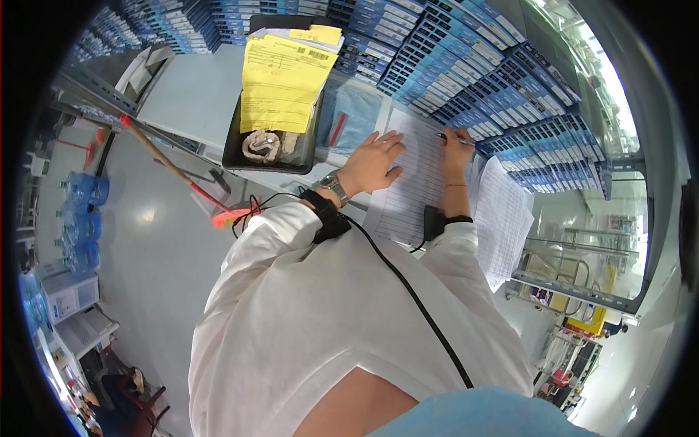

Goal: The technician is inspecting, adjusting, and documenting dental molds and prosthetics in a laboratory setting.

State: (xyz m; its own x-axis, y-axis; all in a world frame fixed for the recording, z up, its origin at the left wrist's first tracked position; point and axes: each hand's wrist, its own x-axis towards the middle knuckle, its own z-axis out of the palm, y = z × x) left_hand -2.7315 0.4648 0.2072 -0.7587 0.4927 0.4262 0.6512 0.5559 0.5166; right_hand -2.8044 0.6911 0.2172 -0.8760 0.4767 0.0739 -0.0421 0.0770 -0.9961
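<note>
A ruled paper form lies on the work surface in front of me. My left hand rests on its left edge, fingers spread and nothing held. Near the form's upper right, my right hand grips a dark pen; whether the tip touches the paper I cannot tell. To the left of my left hand stands a black tray holding yellow paper slips and a pale dental cast. A red strip-shaped object lies on a blue sheet between tray and form.
More ruled sheets are piled to the right of my right forearm. Rows of blue-and-white boxes stand stacked along the far side. A long-handled broom leans at the left, and large blue water bottles stand on the floor beyond.
</note>
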